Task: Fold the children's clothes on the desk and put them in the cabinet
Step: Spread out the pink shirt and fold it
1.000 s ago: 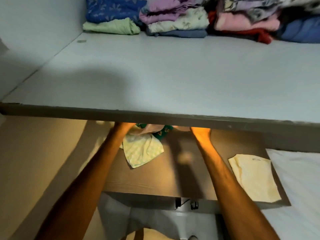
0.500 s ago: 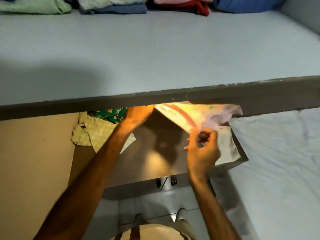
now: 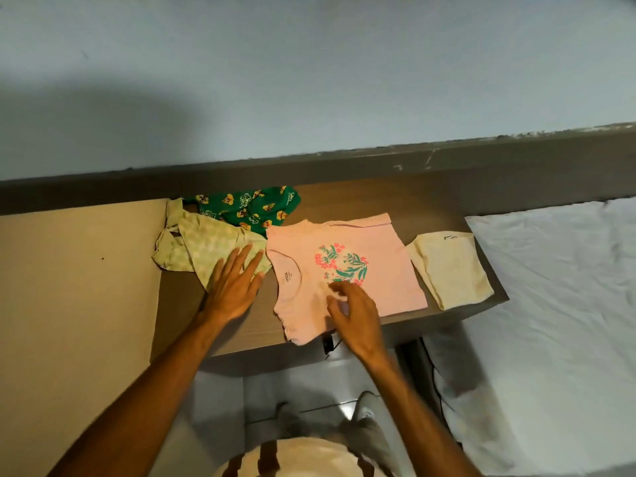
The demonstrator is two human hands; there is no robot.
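Observation:
A pink children's shirt [image 3: 375, 266] with a flower print lies spread flat on the brown desk [image 3: 423, 204], its lower edge hanging over the front. My right hand [image 3: 354, 315] hovers over the shirt's near part, fingers loosely curled, holding nothing. My left hand [image 3: 234, 284] lies flat with straight fingers on the edge of a crumpled pale green checked garment [image 3: 203, 249]. A green garment with yellow prints [image 3: 247, 208] sits bunched behind it. A folded cream garment [image 3: 451, 266] lies at the desk's right end.
A grey cabinet shelf [image 3: 309, 80] juts out above the desk's back edge. A beige panel [image 3: 75, 287] stands to the left. A white sheeted bed [image 3: 557, 304] lies to the right. Black cables [image 3: 328, 346] hang below the desk front.
The pink shirt, held up in both hands half a second ago, now lies flat on the desk. Both hands have let go of it. The view has tilted down off the shelf.

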